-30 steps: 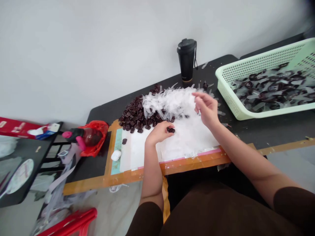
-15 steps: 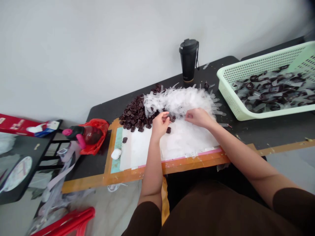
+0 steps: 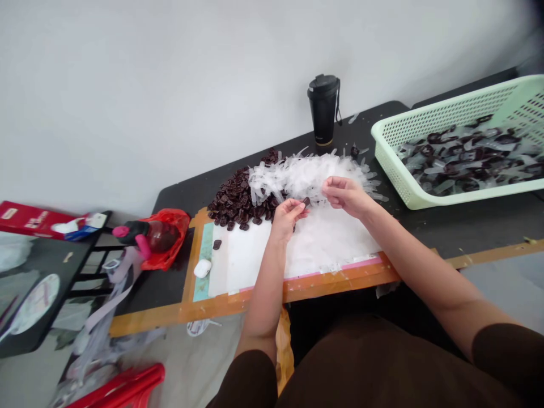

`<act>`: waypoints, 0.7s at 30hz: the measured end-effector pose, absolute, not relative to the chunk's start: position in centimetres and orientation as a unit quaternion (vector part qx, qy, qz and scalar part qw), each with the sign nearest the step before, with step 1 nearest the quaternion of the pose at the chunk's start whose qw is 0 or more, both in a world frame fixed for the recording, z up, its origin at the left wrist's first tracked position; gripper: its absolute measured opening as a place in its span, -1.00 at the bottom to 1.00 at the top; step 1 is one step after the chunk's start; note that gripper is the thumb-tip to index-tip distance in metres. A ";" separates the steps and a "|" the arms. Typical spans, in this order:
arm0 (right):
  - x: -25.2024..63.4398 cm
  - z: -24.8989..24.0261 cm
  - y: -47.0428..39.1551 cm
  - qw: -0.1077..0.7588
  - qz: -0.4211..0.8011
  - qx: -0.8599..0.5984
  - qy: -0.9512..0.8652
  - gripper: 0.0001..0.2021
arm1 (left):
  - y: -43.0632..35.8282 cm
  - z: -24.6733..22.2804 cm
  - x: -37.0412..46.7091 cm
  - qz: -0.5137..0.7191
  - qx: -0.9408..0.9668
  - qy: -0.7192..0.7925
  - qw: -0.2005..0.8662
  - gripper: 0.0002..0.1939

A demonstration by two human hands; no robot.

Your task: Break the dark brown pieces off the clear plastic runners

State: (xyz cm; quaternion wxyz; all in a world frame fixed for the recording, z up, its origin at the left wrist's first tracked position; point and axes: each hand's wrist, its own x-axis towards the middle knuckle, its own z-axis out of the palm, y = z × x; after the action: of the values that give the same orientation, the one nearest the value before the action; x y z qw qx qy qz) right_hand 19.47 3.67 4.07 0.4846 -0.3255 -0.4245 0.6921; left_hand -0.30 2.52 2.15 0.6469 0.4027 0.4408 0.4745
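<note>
"Head camera, then: what did our hands have?"

"Our left hand [image 3: 289,221] held a dark piece [image 3: 306,202] pinched between thumb and fingertips, above the white sheet [image 3: 335,243] at the near edge of the bench [image 3: 450,226]. Our right hand [image 3: 344,195] was apart from it, just to the right, thumb and fingers curled close before the heap of whitish strips [image 3: 297,173]. Whether it gripped a strip, we couldn't tell."

"And around them?"

"The pile of dark pieces [image 3: 233,198] lay left of the strips, towards the bench's far edge. A green basket [image 3: 378,141] stood to the right."

"What handling suited that piece, in our view?"

"A light pinch near its rim, we judged, leaving most of it bare. Hands seemed best kept low over the sheet, where a dropped piece would show against white. The strips overlapped, so fingertips looked wiser than a whole-hand grab."

"How did the piece look?"

"Brown-black and small, apparently flattish, much like the lone piece [image 3: 217,244] by the sheet's left edge. Any marking was too small for us to make out."
</note>
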 end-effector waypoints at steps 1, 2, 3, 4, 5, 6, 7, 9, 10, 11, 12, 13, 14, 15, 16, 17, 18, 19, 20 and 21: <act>19.5 4.1 3.6 0.484 0.699 -0.320 -0.419 -0.65 | 2.5 2.2 -0.3 0.476 0.394 0.435 0.655 -0.66; 19.5 4.2 3.6 0.482 0.704 -0.317 -0.414 -0.65 | 2.5 2.3 -0.3 0.477 0.386 0.431 0.662 -0.66; 19.5 4.2 3.6 0.481 0.708 -0.314 -0.411 -0.66 | 2.5 2.4 -0.3 0.477 0.381 0.428 0.667 -0.66; 19.5 4.2 3.5 0.481 0.710 -0.312 -0.409 -0.66 | 2.4 2.5 -0.2 0.475 0.378 0.424 0.672 -0.65; 19.6 4.2 3.5 0.482 0.712 -0.309 -0.406 -0.67 | 2.4 2.6 -0.2 0.473 0.377 0.420 0.677 -0.65; 19.6 4.2 3.5 0.484 0.714 -0.307 -0.403 -0.68 | 2.3 2.6 -0.2 0.471 0.376 0.415 0.682 -0.65; 19.6 4.2 3.6 0.486 0.714 -0.305 -0.401 -0.68 | 2.3 2.7 -0.2 0.469 0.375 0.409 0.687 -0.64; 19.6 4.2 3.6 0.490 0.711 -0.306 -0.401 -0.68 | 2.2 2.7 -0.1 0.471 0.370 0.403 0.692 -0.64; 19.5 4.2 3.6 0.489 0.709 -0.308 -0.403 -0.68 | 2.2 2.6 -0.1 0.474 0.367 0.404 0.692 -0.63; 19.5 4.2 3.6 0.487 0.709 -0.309 -0.407 -0.68 | 2.2 2.6 -0.1 0.477 0.363 0.406 0.690 -0.63; 19.5 4.2 3.6 0.483 0.709 -0.308 -0.411 -0.68 | 2.3 2.6 -0.1 0.480 0.358 0.409 0.689 -0.63; 19.5 4.2 3.6 0.479 0.711 -0.307 -0.413 -0.68 | 2.3 2.5 -0.1 0.483 0.353 0.411 0.688 -0.63; 19.5 4.2 3.6 0.476 0.714 -0.305 -0.414 -0.68 | 2.3 2.5 -0.1 0.487 0.347 0.412 0.688 -0.64; 19.4 4.2 3.6 0.474 0.716 -0.303 -0.413 -0.69 | 2.3 2.4 -0.1 0.490 0.341 0.412 0.688 -0.64; 19.4 4.1 3.5 0.474 0.718 -0.302 -0.411 -0.69 | 2.4 2.4 -0.1 0.494 0.336 0.411 0.689 -0.65; 19.3 4.1 3.5 0.475 0.719 -0.300 -0.409 -0.70 | 2.4 2.4 -0.1 0.496 0.330 0.409 0.691 -0.66; 19.2 4.1 3.4 0.478 0.719 -0.296 -0.408 -0.70 | 2.4 2.4 -0.1 0.499 0.325 0.405 0.694 -0.67; 19.1 4.0 3.4 0.482 0.719 -0.291 -0.409 -0.70 | 2.4 2.5 -0.1 0.500 0.321 0.402 0.697 -0.68; 19.0 3.9 3.4 0.486 0.717 -0.286 -0.411 -0.71 | 2.4 2.5 0.0 0.502 0.320 0.398 0.698 -0.69; 18.9 3.8 3.3 0.490 0.714 -0.282 -0.414 -0.70 | 2.4 2.5 -0.1 0.503 0.322 0.395 0.698 -0.68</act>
State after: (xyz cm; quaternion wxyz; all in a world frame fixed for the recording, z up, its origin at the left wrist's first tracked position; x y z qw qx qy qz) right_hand 18.87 3.35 3.83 0.4897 -0.2816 -0.4140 0.7138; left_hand -0.05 2.39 2.49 0.6981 0.3219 0.3952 0.5028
